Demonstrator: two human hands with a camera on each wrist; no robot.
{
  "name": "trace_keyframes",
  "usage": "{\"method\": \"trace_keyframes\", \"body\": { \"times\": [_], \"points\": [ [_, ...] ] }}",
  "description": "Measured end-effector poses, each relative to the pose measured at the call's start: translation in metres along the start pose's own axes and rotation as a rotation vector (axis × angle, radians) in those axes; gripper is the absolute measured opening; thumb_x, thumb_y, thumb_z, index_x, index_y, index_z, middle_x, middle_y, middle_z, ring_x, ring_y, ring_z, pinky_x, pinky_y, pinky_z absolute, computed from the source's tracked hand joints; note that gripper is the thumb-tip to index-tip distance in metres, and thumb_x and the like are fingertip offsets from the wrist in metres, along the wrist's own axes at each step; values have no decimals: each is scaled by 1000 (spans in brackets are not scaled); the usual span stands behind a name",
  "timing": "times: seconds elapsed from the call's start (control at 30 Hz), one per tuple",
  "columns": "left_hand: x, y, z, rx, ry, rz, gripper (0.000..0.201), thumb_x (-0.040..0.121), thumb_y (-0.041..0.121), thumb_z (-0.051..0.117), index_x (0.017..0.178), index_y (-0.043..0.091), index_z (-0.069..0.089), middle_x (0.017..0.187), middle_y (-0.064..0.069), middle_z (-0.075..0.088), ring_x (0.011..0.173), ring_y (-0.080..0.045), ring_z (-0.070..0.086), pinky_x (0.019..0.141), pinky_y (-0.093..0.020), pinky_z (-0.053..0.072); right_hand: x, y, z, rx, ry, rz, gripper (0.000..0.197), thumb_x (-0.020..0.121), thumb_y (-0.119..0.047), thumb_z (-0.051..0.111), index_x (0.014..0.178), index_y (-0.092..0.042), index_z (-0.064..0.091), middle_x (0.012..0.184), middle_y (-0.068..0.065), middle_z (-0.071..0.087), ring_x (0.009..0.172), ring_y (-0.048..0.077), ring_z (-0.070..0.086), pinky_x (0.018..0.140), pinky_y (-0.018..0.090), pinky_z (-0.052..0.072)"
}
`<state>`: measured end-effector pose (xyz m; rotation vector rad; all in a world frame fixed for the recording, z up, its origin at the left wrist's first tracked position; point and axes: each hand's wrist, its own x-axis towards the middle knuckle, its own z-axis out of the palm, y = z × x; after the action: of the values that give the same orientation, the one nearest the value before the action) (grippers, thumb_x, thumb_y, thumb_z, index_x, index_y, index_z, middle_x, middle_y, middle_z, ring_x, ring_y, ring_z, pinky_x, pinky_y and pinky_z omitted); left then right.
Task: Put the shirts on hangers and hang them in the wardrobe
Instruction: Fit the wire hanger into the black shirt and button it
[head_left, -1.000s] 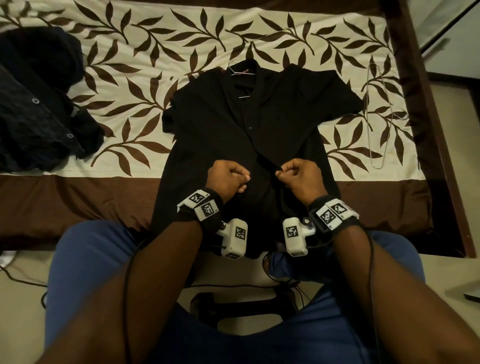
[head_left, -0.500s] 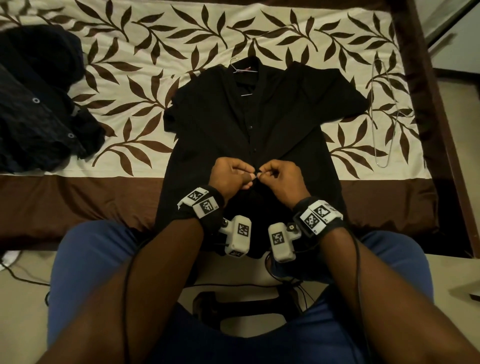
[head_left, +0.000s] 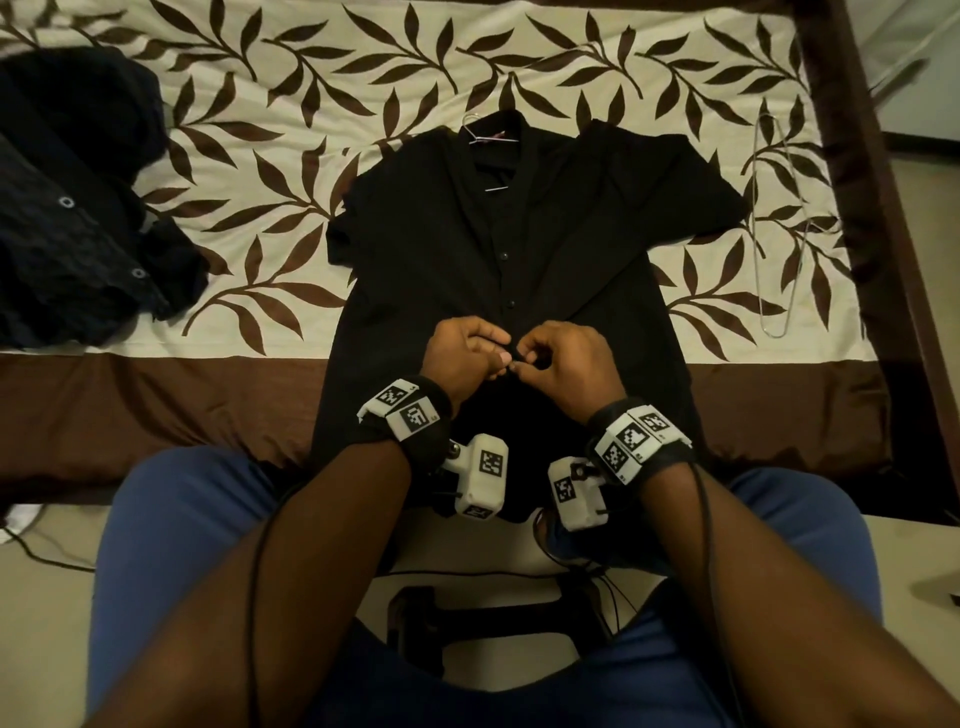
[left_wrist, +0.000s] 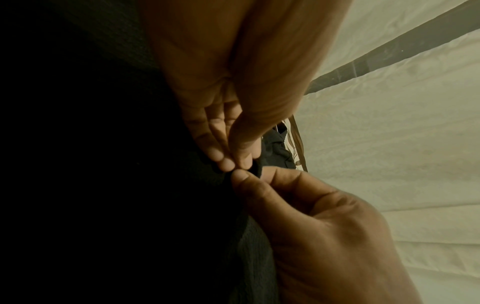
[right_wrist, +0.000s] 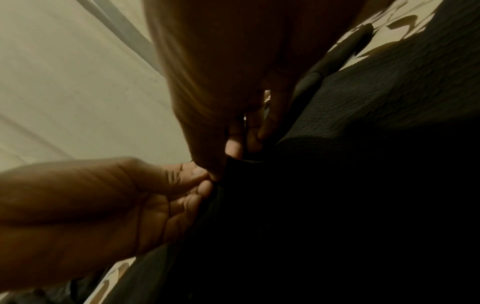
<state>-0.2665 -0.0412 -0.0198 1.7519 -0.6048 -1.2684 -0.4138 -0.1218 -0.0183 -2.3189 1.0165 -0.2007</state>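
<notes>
Black shirt (head_left: 509, 249) covers mid-bed; both hands meet at its front edge, left hand (head_left: 462, 358) and right hand (head_left: 566, 364) touching, no gap between. Bare bedspread (head_left: 291, 171) open on the shirt's left up to the dark clothes pile (head_left: 72, 208) at far left. Right of shirt: narrow strip, wire hanger (head_left: 774, 228) lying flat in it, bed frame (head_left: 878, 208) just beyond. Hanger hook (head_left: 475, 127) sticks out at the collar; open bedspread above it.
</notes>
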Motion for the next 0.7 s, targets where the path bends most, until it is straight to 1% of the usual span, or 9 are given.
{"method": "trace_keyframes", "body": {
  "times": [0.07,0.13,0.17,0.23,0.3,0.37,0.53,0.63,0.7],
  "points": [
    [2,2,1,4,3,-16,13,90,-3,65,91,10,68,70,-7,69,64,-13,66,65,-23,57,-2,-2,5,-40,24,-21,14,77,-32,73,79,-23,62,76,-10,58,70,12,56,65,36,50],
    [3,4,3,-12,1,-38,10,95,6,63,87,5,69,71,-9,68,61,-13,63,61,-20,55,-6,-2,11,-54,68,-21,18,78,-35,70,78,-22,58,76,-7,56,66,14,54,59,34,45],
    [3,5,4,-16,8,-48,13,95,11,65,85,3,70,71,-11,68,61,-14,62,59,-20,54,-8,-2,13,-56,87,-20,20,79,-35,70,79,-20,57,77,-5,56,65,16,54,58,32,42],
    [3,7,8,-14,49,-66,15,89,14,72,83,0,73,71,-16,69,61,-17,62,59,-25,54,-10,-2,18,-66,117,-26,21,81,-32,72,81,-16,58,78,2,57,64,20,54,57,31,37],
    [4,7,11,-7,95,-88,11,83,10,79,82,1,74,72,-17,71,60,-18,64,59,-28,54,-11,-3,22,-83,145,-37,21,81,-27,73,83,-11,60,79,6,60,63,24,56,54,31,39],
    [4,8,13,6,126,-109,9,78,6,82,77,4,73,69,-14,71,58,-18,65,57,-27,53,-11,-3,24,-88,165,-37,19,80,-22,72,85,-9,61,80,8,61,62,26,58,53,33,42],
    [5,11,15,111,189,-139,15,71,-2,79,67,11,72,67,-10,72,58,-17,68,60,-30,58,-14,-3,27,-36,199,-46,13,78,-15,69,84,-9,58,81,7,59,63,24,56,55,37,47],
    [5,14,16,153,232,-137,11,69,3,81,67,10,73,63,-5,71,57,-14,69,57,-26,59,-15,-2,28,47,214,-22,15,76,-11,71,82,-11,58,81,2,56,65,17,52,59,31,46],
    [6,13,17,145,265,-126,15,67,4,82,63,14,71,60,-2,70,57,-12,69,56,-24,58,-14,0,28,157,213,34,14,74,-9,73,82,-11,61,82,-2,57,66,13,52,63,26,47]
  ]
}}
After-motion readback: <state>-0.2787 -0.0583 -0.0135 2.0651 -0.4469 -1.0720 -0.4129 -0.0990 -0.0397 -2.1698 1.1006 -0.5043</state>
